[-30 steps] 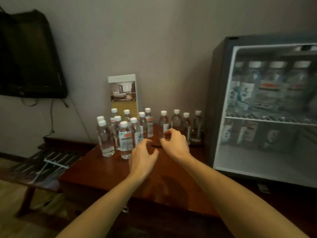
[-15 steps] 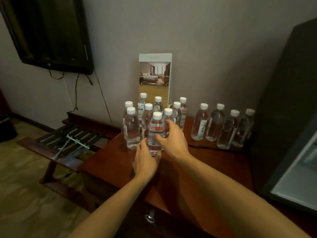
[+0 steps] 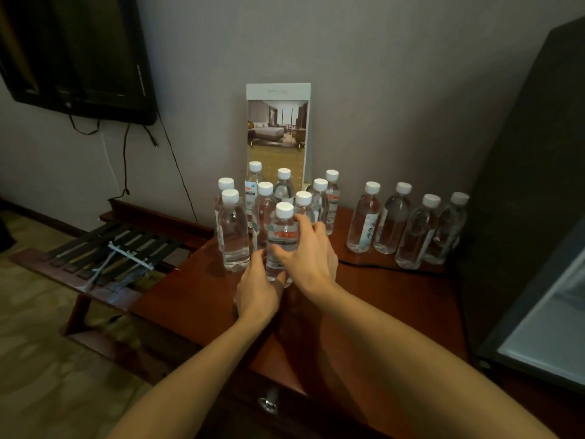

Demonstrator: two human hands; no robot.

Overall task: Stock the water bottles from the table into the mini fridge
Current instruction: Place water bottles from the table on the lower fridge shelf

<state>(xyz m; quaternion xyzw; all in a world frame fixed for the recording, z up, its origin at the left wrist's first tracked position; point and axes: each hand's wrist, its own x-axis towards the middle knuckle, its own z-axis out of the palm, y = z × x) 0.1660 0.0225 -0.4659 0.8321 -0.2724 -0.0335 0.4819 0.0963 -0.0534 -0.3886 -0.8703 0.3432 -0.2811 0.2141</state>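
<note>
Several clear water bottles with white caps stand on the dark wooden table (image 3: 196, 299). A tight cluster stands in front of a brochure, and a row of several more bottles (image 3: 405, 226) stands to its right. The front bottle (image 3: 282, 236), with a red label, stands upright on the table. My right hand (image 3: 304, 251) wraps its body from the right. My left hand (image 3: 258, 288) touches its base from the left, fingers curled against it. The mini fridge (image 3: 522, 201) stands at the right edge, its dark side facing me and only a strip of its door showing.
An upright brochure (image 3: 278, 134) leans on the wall behind the cluster. A slatted luggage rack (image 3: 104, 251) stands left of the table, below a wall television (image 3: 76, 52) with hanging cables. A black cable (image 3: 373, 265) lies on the table in front of the right row. A drawer knob (image 3: 267, 402) sits at the table's front.
Both hands have closed in on the front red-label bottle, the right now wrapped around it. The view swung left, so most of the fridge left the frame.
</note>
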